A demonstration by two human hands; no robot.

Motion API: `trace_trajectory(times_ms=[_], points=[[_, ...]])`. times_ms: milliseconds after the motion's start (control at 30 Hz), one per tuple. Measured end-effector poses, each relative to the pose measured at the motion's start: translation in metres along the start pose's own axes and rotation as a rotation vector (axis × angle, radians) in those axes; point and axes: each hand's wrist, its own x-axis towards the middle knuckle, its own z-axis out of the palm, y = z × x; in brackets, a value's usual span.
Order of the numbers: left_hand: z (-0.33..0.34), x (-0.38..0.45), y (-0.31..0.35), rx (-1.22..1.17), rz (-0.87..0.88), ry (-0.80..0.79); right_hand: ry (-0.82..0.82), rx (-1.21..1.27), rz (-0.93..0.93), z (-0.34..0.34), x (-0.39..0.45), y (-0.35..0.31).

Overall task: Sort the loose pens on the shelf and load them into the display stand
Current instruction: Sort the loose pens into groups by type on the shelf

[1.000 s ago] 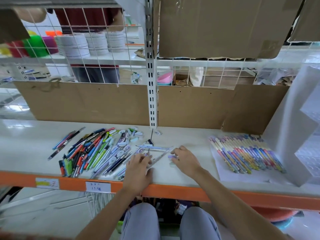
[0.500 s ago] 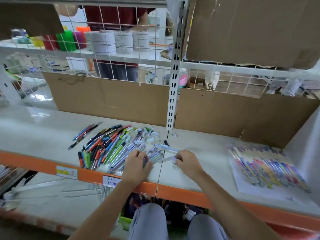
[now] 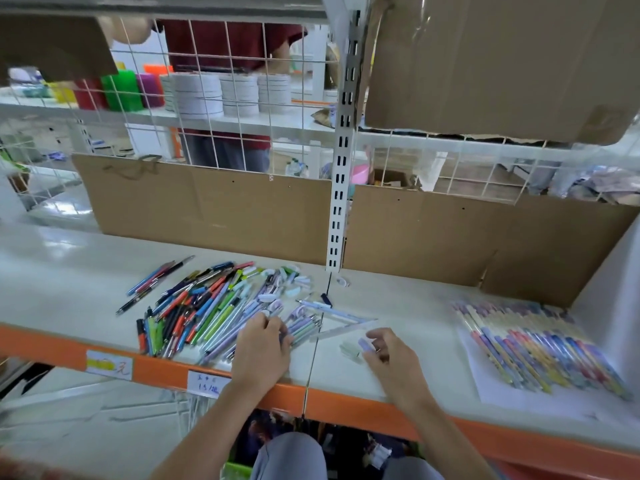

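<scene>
Purple pens (image 3: 298, 327) pinched under curled left hand (image 3: 261, 351) beside loose pile (image 3: 204, 306) on shelf (image 3: 69, 292); right hand (image 3: 388, 355) half-curled, perhaps holding small cap (image 3: 365, 344); sorted row (image 3: 540, 344) right.

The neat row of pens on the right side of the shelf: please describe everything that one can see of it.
The row of pens lies flat on a white sheet of paper, near the shelf's right end. The pens lie side by side, roughly parallel, running from far-left to near-right. Their barrels look plastic, with printed patterns in purple, blue, pink, yellow and red, and pale far ends. The picture is blurred there, so details stay unclear. No hand touches them; the right hand is apart, to their left.
</scene>
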Motion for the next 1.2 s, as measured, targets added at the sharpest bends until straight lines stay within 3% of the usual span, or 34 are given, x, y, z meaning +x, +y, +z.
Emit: trace_trajectory(times_ms=[433, 600, 733, 867, 1000, 1200], points=[[-0.006, 0.010, 0.006, -0.002, -0.128, -0.110, -0.060, 0.016, -0.052, -0.003, -0.002, -0.001], [-0.004, 0.001, 0.020, -0.041, 0.085, 0.068, -0.026, 0.232, 0.007, -0.006, -0.005, 0.000], [-0.005, 0.001, 0.047, -0.179, 0.311, -0.004, 0.024, 0.419, 0.057, -0.012, -0.005, 0.003], [0.000, -0.004, 0.051, -0.241, 0.334, -0.067, 0.059, 0.584, 0.078, -0.017, -0.004, 0.004], [0.002, -0.005, 0.044, -0.283, 0.329, -0.028, 0.066, 0.721, 0.085, -0.018, -0.004, 0.003], [0.002, -0.007, 0.044, -0.353, 0.326, -0.078, 0.068, 0.809, 0.008, -0.021, -0.008, 0.001]])
